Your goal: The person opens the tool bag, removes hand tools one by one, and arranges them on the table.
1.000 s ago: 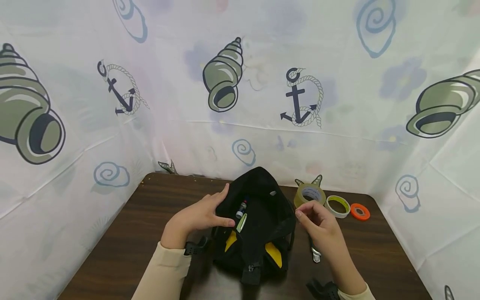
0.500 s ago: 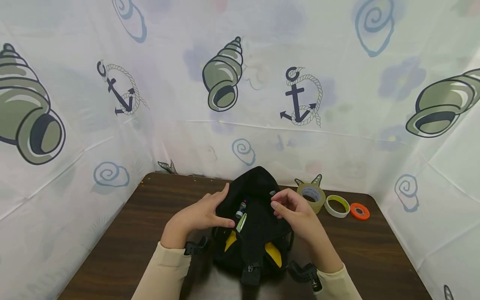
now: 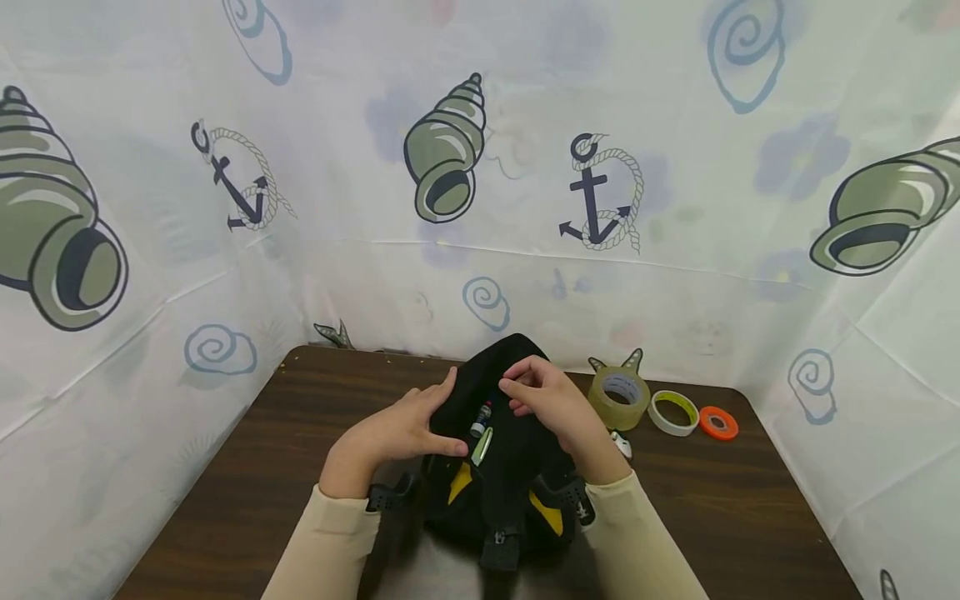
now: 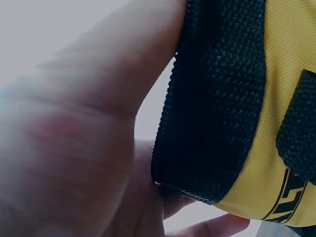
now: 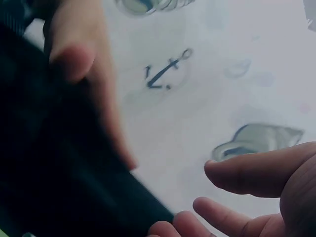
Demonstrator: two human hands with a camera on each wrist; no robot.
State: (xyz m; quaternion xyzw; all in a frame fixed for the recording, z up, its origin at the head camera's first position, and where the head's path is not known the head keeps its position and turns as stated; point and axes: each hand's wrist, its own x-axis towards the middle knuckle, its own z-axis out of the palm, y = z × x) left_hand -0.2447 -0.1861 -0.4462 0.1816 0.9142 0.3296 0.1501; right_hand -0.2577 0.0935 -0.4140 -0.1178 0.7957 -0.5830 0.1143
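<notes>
A black and yellow bag stands open in front of me, its tall back flap rising at the far side. My left hand grips its left rim, thumb over the inner side and fingers along the outside; the left wrist view shows the palm beside black webbing and yellow cloth. Over the opening hovers my right hand, fingers loosely bent. Nothing shows between its thumb and fingers. A small marked tube and a slim light green item sit at the bag's left inner side.
Behind my right hand stands a roll of clear tan tape, with a white and yellow roll and an orange ring-shaped roll to its right. A small silvery piece peeks out past my right wrist on the brown table.
My right hand has moved left, from beside the tape rolls to over the bag's opening. The left hand keeps its place on the rim.
</notes>
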